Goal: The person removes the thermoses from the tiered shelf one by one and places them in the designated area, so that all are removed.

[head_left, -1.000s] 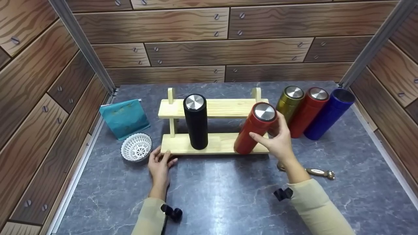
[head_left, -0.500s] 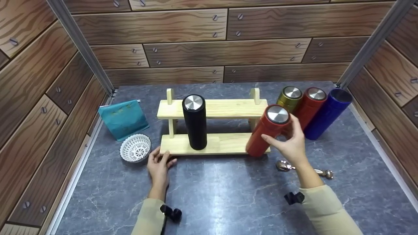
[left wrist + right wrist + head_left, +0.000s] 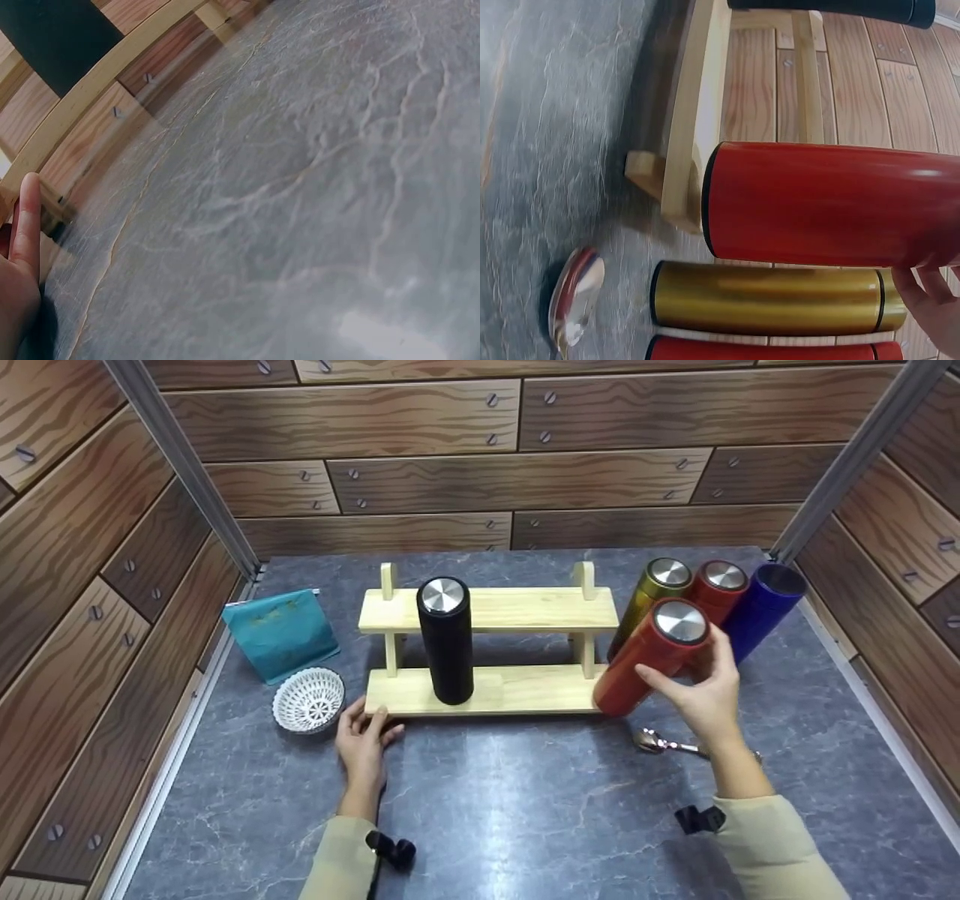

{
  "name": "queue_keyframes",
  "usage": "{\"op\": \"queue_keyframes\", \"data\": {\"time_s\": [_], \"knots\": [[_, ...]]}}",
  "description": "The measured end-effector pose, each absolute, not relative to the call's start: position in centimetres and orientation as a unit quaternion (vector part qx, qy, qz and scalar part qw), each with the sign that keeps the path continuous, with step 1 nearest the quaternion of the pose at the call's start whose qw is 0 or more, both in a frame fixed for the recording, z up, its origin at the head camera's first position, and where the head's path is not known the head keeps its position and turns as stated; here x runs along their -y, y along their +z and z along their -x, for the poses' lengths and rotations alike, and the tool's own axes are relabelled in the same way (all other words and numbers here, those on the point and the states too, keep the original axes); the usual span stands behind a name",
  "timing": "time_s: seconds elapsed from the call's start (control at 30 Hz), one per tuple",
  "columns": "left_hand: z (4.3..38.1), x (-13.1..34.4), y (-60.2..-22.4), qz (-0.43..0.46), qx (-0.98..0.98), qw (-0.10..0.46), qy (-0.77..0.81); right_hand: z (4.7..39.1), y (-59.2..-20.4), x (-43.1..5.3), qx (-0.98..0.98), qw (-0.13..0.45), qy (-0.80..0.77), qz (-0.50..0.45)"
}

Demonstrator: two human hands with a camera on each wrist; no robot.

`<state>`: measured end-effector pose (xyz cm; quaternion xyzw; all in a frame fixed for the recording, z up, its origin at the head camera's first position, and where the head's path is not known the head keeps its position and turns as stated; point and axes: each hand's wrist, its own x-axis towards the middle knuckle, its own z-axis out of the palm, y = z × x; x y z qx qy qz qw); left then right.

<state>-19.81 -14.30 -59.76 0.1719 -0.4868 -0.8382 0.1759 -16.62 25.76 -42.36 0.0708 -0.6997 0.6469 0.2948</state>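
My right hand [image 3: 709, 697] grips the upper part of a red thermos [image 3: 637, 671] with a steel-topped lid. The thermos leans, its base at the right end of the lower board of a two-tier wooden shelf rack [image 3: 540, 686]; in the right wrist view its base overlaps the board's end. A black thermos [image 3: 450, 652] stands upright on the left half of the lower board. My left hand [image 3: 362, 746] holds the rack's left front corner, thumb on the board's edge; in the left wrist view a finger [image 3: 28, 217] touches the wood.
Right of the rack stand a gold thermos [image 3: 645, 592], a second red thermos [image 3: 720, 589] and an open-topped blue one [image 3: 769, 604]. A metal spoon [image 3: 652, 741] lies under my right forearm. At left are a teal pouch [image 3: 281, 634] and a white lattice bowl [image 3: 309, 700].
My right hand has carried the red thermos rightward along the lower board to its right end, tilting it more. The left hand stays at the rack's corner.
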Motion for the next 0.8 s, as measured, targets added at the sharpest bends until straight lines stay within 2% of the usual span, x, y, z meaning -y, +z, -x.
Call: {"op": "queue_keyframes", "data": {"time_s": [0.8], "knots": [[19.7, 14.4, -59.5, -0.179, 0.475, 0.171, -0.845, 17.2, -42.8, -28.2, 0.687, 0.320, 0.652, 0.002]]}}
